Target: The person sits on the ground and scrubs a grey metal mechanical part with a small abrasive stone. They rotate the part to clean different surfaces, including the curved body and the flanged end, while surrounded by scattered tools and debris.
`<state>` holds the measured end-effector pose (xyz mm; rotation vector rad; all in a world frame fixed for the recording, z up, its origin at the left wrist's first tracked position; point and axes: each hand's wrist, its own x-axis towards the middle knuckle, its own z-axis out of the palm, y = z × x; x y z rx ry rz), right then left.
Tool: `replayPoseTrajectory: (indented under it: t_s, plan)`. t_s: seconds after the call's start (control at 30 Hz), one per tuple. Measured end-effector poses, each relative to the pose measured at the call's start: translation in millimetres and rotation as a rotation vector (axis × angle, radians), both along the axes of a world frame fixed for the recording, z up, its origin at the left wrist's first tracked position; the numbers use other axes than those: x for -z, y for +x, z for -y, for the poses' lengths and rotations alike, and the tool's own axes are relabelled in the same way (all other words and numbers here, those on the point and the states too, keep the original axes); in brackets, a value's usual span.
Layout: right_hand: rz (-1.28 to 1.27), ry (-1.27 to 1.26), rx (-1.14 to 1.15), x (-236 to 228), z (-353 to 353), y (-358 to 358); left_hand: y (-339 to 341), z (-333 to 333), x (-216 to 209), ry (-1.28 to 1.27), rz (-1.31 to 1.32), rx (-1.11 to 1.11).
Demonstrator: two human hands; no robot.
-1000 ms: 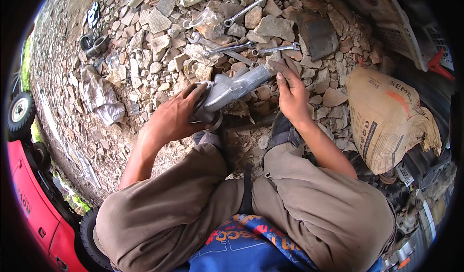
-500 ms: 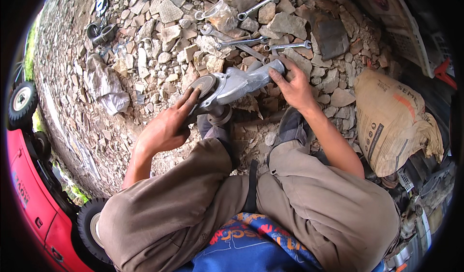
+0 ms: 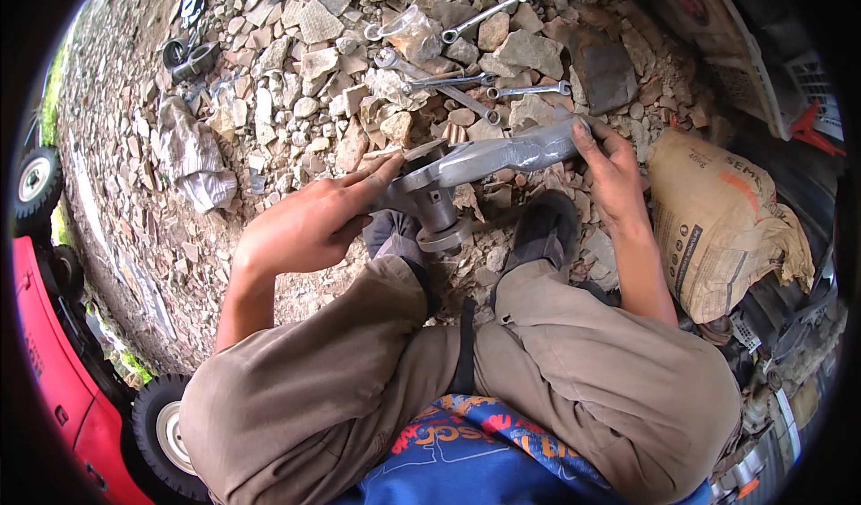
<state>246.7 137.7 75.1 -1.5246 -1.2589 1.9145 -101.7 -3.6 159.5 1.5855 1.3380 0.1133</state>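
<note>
A grey cast-metal vehicle part (image 3: 502, 157) lies across between my two hands, above my shoes. It has a long smooth arm on the right and, at the left end, a round flange with a cylindrical stub below. My left hand (image 3: 309, 222) grips that left end, its fingers laid along the flange's top and its thumb lower down. My right hand (image 3: 613, 169) holds the far end of the arm, thumb uppermost; its other fingers are partly hidden. The flange's round face is seen almost edge-on.
Beyond the part, several wrenches (image 3: 484, 16) lie on broken stone rubble (image 3: 309, 61). A crumpled grey cloth (image 3: 193, 155) rests at left, a brown paper cement sack (image 3: 708, 227) at right. A red toy-like vehicle (image 3: 63, 361) stands at the left edge, a plastic crate (image 3: 717, 39) at upper right.
Both hands have moved the metal part to the right and tipped it, so its round face has turned from facing me to nearly edge-on. My right hand shifted right with the arm's end.
</note>
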Motion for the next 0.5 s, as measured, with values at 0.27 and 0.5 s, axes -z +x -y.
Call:
replayPoseTrajectory:
  t_s: [0.27, 0.5]
  plan:
    - [-0.023, -0.001, 0.143, 36.7, 11.7, -1.6, 3.2, 3.2, 38.2, 0.085, 0.058, -0.295]
    - [0.044, 0.052, 0.133, 57.4, -17.8, -14.2, 16.3, -16.3, 69.6, 0.373, -0.008, -0.678]
